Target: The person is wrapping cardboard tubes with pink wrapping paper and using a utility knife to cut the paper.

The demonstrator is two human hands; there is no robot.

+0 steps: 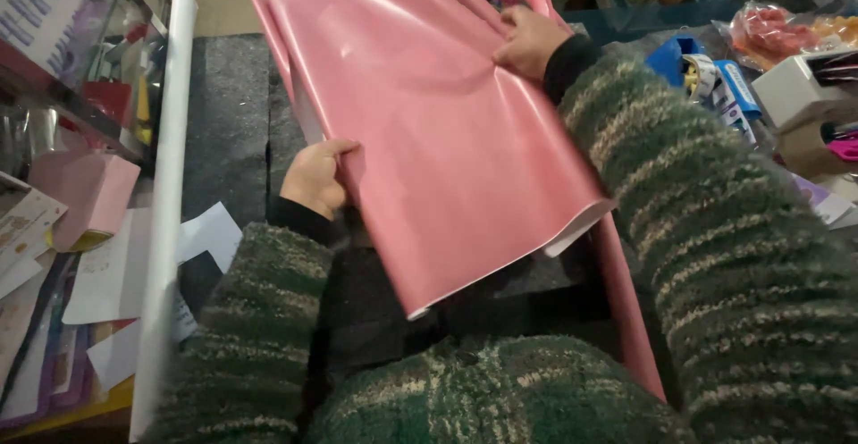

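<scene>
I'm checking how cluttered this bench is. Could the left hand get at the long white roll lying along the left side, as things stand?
Probably yes, once it lets go. The left hand grips the pink sheet's edge; the white roll lies just beside it, with only dark tabletop between.

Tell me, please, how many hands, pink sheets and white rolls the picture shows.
Hands: 2, left hand and right hand, both gripping the sheet
Large pink sheets: 1, pink sheet
Long white rolls: 1, white roll at the left
Total: 4
</scene>
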